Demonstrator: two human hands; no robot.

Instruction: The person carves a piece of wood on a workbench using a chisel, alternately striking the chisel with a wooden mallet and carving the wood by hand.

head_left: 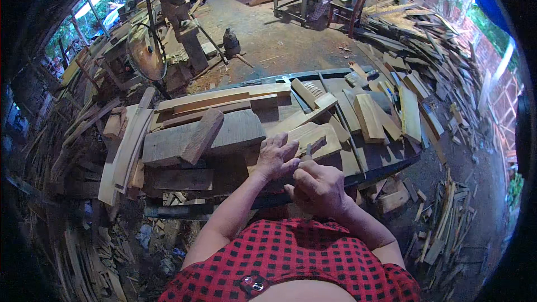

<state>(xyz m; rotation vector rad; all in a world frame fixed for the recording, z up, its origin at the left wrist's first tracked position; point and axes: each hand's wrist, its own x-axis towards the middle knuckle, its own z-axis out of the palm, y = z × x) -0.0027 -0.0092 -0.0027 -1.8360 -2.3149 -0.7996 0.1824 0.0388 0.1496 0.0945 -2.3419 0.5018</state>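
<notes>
A pale wooden block (331,141) with a dark, slanting recess in its top lies on the workbench in front of me. My left hand (274,157) rests on the block's left side, fingers spread, holding nothing. Close on its right, my right hand (319,186) is closed in a fist around a chisel (307,151). Only a short upper part of that tool shows above the fist, its tip at the recess; the rest is hidden by my fingers.
Long boards and a thick grey beam (235,130) cover the bench's left half. Loose wooden blocks (368,117) and a thin dark rod (352,142) lie to the right. A round fan (146,50) stands beyond the bench. Scrap wood piles (447,61) lie around.
</notes>
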